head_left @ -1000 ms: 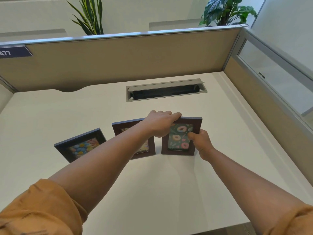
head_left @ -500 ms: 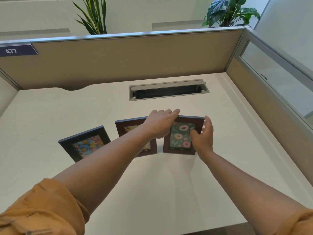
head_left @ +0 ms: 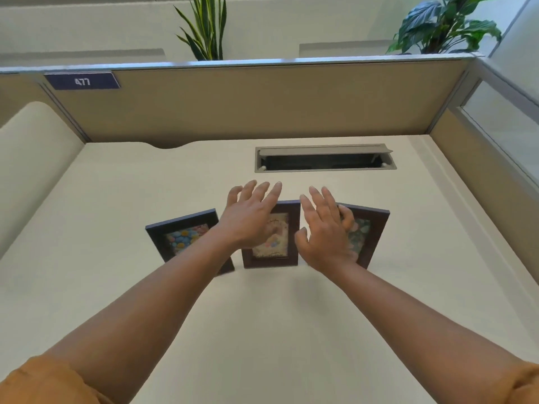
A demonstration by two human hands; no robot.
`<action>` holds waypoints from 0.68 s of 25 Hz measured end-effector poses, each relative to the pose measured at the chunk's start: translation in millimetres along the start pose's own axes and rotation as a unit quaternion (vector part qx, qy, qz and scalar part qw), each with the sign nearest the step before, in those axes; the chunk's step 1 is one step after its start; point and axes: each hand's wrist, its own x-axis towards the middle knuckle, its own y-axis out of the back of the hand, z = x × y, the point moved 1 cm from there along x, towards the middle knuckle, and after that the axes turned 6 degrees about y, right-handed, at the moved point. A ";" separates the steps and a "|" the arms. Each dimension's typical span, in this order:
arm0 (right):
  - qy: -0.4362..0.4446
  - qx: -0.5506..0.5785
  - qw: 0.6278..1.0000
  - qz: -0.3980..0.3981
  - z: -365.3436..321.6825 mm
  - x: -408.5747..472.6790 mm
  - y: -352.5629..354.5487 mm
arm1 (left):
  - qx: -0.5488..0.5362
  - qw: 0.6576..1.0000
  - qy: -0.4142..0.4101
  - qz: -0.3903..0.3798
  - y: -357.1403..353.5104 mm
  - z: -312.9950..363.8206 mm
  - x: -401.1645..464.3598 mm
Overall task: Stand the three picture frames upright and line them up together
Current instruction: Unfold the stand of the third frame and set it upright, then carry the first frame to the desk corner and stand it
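Three frames [head_left: 271, 237] stand upright, side by side.

Three frames stand in a row on the table [head_left: 291, 330]: left frame [head_left: 175, 228], middle frame [head_left: 287, 228], right frame [head_left: 370, 234]. Behind them lies a cable slot [head_left: 325, 158].

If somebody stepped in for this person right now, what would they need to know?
Left hand: open, fingers spread, in front of the middle frame, holding nothing.
Right hand: open, in front of the right frame, holding nothing.
All three frames stand upright on the desk. Middle and right sit close together.
Left: the dark left frame stands angled and slightly apart; straighten it into the row.
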 end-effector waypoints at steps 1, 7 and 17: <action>0.024 0.012 1.000 -0.006 -9.9 3.8 -3.9 | 0.007 1.000 0.026 -0.017 3.5 -19.6 -6.7; 0.198 0.073 0.976 -0.056 -89.7 25.4 -35.3 | 0.000 0.984 0.134 -0.115 7.3 -117.9 -47.5; -0.026 0.438 0.873 -0.212 -152.5 22.8 -64.4 | -0.197 0.971 0.128 -0.040 12.5 -151.3 -72.9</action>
